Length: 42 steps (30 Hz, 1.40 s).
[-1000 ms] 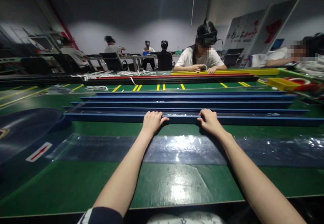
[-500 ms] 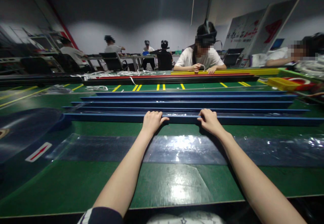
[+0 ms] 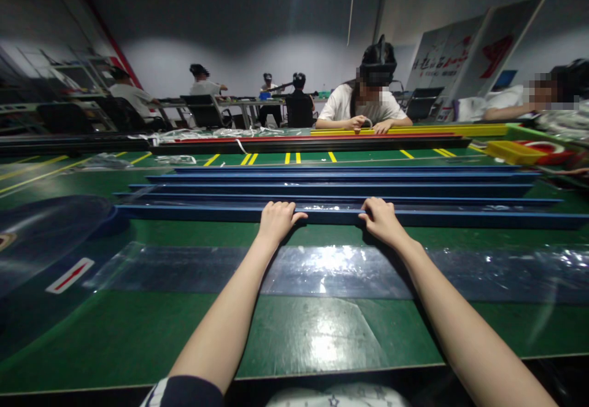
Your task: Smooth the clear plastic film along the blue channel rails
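The nearest blue strip (image 3: 331,217) runs across the green table (image 3: 207,339), with several more long blue strips (image 3: 335,189) lying parallel behind it. My left hand (image 3: 277,220) is closed over its front edge left of the middle, thumb pointing right. To the right of it, my right hand (image 3: 380,217) grips the same strip, fingers curled over the top and thumb at the front. Between the strip and my body a clear plastic film (image 3: 322,272) lies flat, passing under my forearms.
At left is a large roll of clear film (image 3: 46,229) beside a red-arrow label (image 3: 70,275). Black, red and yellow strips (image 3: 414,129) lie across the far side, near a yellow tray (image 3: 515,152). A person (image 3: 368,100) leans there; other people sit farther back.
Both my hands and the blue strips stay in place. The person across the table has raised their head slightly.
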Available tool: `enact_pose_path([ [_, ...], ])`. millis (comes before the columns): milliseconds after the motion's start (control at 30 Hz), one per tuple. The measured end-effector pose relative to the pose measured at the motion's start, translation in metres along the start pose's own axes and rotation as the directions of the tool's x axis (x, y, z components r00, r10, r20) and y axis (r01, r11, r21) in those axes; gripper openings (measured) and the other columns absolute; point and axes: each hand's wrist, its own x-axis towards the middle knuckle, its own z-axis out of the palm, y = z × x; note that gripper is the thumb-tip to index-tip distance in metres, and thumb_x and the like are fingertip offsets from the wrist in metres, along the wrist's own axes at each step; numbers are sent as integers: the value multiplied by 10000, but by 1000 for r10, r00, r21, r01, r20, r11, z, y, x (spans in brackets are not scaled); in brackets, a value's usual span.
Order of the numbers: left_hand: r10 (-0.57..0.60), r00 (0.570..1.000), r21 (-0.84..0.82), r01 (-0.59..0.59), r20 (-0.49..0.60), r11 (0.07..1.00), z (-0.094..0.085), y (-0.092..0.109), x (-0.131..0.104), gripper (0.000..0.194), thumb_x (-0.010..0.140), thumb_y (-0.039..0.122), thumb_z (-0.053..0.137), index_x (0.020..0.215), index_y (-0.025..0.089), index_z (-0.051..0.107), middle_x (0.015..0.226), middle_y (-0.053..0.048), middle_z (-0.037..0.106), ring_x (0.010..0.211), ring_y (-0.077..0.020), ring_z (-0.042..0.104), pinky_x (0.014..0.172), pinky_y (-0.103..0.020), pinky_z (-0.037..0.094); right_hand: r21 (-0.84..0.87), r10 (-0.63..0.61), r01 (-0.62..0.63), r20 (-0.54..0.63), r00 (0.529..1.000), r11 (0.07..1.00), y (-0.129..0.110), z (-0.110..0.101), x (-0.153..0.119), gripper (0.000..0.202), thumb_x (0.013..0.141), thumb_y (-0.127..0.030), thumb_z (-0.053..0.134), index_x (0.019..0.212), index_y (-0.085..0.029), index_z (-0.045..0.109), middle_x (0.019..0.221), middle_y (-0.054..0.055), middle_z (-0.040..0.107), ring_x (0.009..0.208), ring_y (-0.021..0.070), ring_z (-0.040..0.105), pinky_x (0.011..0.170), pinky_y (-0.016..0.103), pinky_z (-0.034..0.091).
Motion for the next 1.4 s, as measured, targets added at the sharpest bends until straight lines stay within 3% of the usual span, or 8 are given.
enact_pose_path([
  [733, 35, 998, 20, -34, -59, 999, 6, -1, -4, 424, 848, 546, 418, 786, 172, 608, 818, -73, 648, 807, -214, 575, 690, -321, 326, -18, -1, 1, 9, 1000, 1000, 1, 1, 0, 30, 777, -205, 445, 757, -201, 467, 840, 61, 590, 859, 231, 508, 708, 340, 295],
  [1133, 153, 985, -134, -164, -85, 977, 9, -2, -3, 315, 882, 408, 453, 1089, 196, 559, 1050, -89, 617, 997, -227, 512, 800, -335, 341, -16, -11, 12, 11, 1000, 1000, 0, -1, -1, 54, 783, -208, 428, 762, -202, 477, 852, 72, 593, 861, 237, 502, 713, 348, 300],
  [1400, 111, 989, -156, -126, -101, 980, 6, 1, -3, 267, 866, 404, 480, 990, 180, 556, 973, -83, 593, 921, -225, 511, 769, -331, 348, -32, -11, 11, 22, 1000, 999, 0, -2, -1, 58, 790, -217, 431, 773, -201, 484, 859, 70, 592, 869, 236, 501, 717, 348, 297],
])
